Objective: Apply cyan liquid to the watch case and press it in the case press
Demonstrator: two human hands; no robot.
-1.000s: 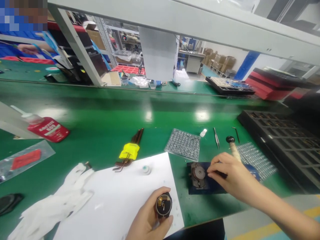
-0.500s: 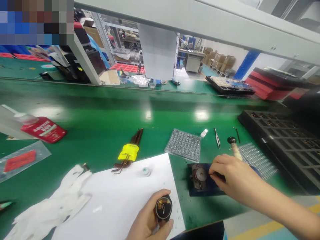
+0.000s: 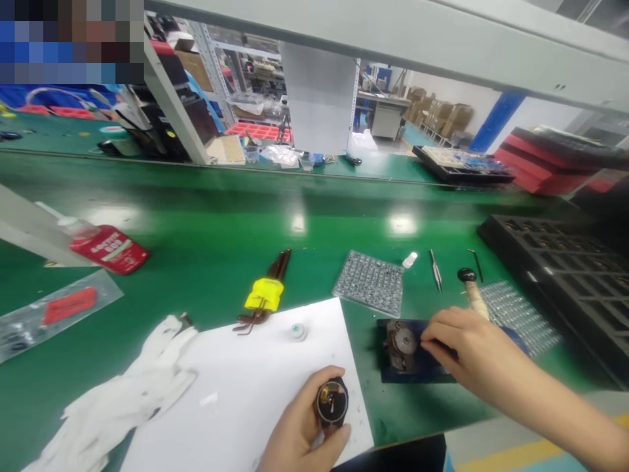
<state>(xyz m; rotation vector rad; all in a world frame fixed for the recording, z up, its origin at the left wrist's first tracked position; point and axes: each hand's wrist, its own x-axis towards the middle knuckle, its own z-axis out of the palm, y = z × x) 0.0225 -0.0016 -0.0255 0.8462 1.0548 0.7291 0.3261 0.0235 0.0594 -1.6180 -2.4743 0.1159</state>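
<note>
My left hand (image 3: 307, 423) is wrapped around a round black watch case (image 3: 333, 402), held over the white paper sheet (image 3: 236, 387). The case's round face points up and shows dark and gold-coloured parts. At the right, my right hand (image 3: 457, 337) reaches over a dark blue bench fixture (image 3: 388, 377) with its thumb and fingers pinched together. Whatever lies between those fingertips is too small or hidden to make out. Just left of them is the fixture's round metal disc (image 3: 405, 341). A lever with a black ball knob (image 3: 466, 275) rises behind the hand.
Near the sheet lie white gloves (image 3: 142, 393), a yellow-holder hex key set (image 3: 264, 295) and a small white cap (image 3: 297, 332). Farther back are a clear parts tray (image 3: 371, 283), tweezers (image 3: 436, 272) and a red Loctite bottle (image 3: 111, 249). A black compartment tray (image 3: 555, 275) borders the right.
The whole scene has shifted slightly to the right in the picture as the head turned. Both hands keep about the same grip and place relative to the bench.
</note>
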